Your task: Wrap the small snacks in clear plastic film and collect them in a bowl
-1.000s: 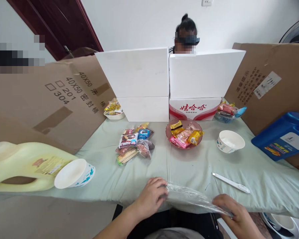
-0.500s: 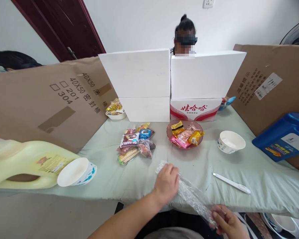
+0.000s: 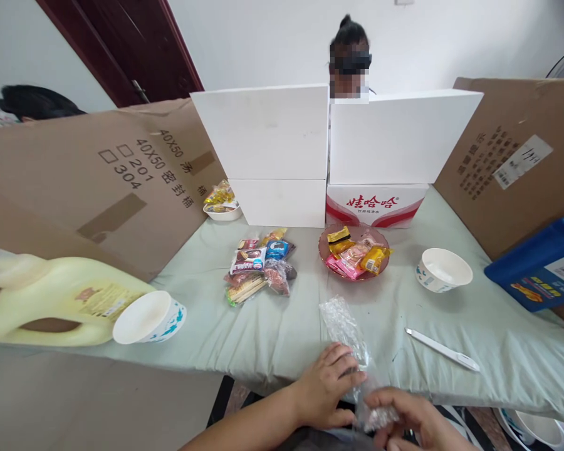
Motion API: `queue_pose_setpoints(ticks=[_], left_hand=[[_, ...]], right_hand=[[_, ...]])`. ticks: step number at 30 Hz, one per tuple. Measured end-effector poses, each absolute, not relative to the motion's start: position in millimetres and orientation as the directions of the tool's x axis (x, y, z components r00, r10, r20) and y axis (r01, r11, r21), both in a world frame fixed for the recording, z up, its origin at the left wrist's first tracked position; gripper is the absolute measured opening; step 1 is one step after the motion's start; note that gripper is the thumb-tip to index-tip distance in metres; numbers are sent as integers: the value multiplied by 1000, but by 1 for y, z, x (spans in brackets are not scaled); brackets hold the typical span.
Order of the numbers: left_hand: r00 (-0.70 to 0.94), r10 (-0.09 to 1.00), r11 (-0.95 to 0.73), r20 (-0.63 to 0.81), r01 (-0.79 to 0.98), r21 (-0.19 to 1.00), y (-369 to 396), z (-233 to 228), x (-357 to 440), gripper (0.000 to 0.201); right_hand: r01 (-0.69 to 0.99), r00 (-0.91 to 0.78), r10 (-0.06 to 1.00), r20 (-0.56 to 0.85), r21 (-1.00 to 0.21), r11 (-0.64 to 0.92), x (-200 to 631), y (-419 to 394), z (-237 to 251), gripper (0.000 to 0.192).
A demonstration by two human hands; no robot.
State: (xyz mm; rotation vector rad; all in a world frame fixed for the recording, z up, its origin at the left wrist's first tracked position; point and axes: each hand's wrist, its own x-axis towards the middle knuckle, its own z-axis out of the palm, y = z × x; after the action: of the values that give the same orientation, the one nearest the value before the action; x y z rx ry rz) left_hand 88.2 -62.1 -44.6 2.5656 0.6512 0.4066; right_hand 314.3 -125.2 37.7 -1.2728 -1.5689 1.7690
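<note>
So from my remote seat, the long strip of clear, crinkled plastic (image 3: 342,326) has swung round: a second ago it was stretched sideways between the hands, now it points away from the body, far end loose on the pale green tablecloth (image 3: 282,338), near end at the table's edge. My left hand (image 3: 329,388) has let go of that far end and lies with fingers spread by the strip; my right hand (image 3: 416,419) has the near end pinched. I'd guess it's handier this way, lengthwise and held at one end.
</note>
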Motion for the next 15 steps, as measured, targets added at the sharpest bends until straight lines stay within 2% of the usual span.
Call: queue_pose_setpoints(ticks=[3,6,10,13,15], left_hand=[[799,585,-674,142,381,633,-61,-43,90,69],[724,685,-521,88,402,753,-59,-46,91,82],[669,736,-426,105,337,839,-59,-59,90,109],[630,761,-379,152,242,893,-58,-64,88,113],[614,764,-392,196,202,897,-58,-62,87,109]], right_hand=[[179,-468,833,-294,-955,-237,295,-89,41,52],[172,-342,890,-302,-951,-257,279,-51,28,48],[144,-285,891,-353,-935,-324,263,-14,9,43],[150,-265,889,-373,-927,-344,257,0,3,40],[163,-263,883,-388,-920,-356,255,5,1,37]])
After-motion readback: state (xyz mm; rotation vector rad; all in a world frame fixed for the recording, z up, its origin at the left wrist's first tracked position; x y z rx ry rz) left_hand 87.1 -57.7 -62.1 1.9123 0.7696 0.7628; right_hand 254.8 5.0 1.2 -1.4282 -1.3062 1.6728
